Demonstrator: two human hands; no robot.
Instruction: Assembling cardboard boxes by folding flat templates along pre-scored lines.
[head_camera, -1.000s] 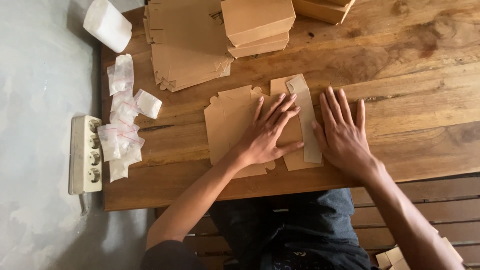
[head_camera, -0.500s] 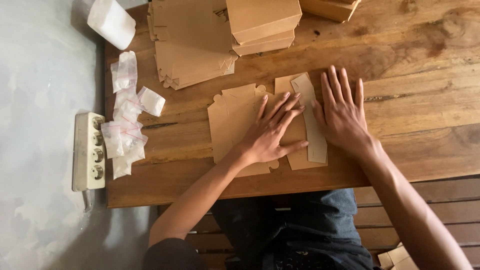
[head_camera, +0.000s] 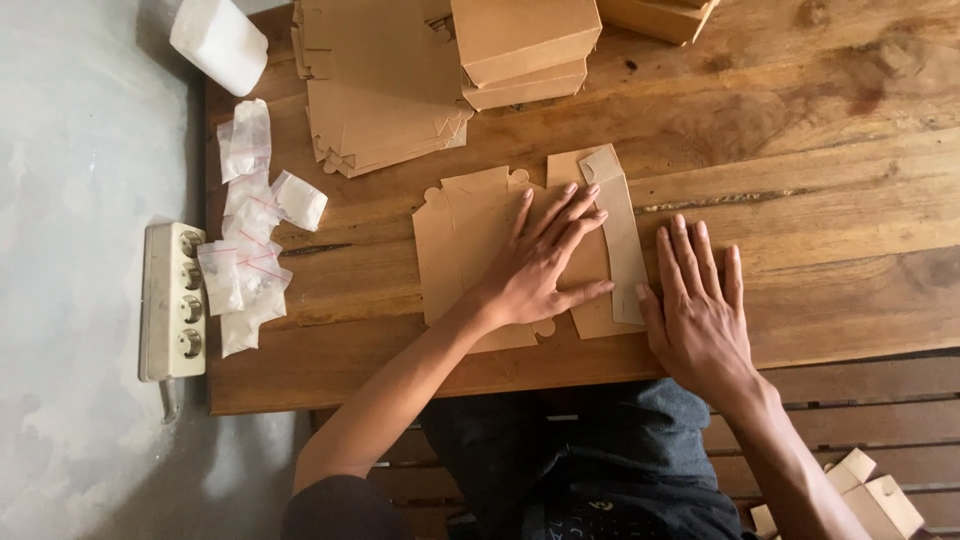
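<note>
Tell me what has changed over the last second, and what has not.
The right hand has slid down along the folded side flap toward the table's near edge, off the flap's upper part. The left hand stays pressed flat on the unfolded cardboard box blank. The cardboard stacks, plastic bags and power strip lie as before.

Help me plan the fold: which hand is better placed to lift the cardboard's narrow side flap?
Probably the right hand: it lies flat on the table beside the flap, while the left hand presses the cardboard blank.
</note>
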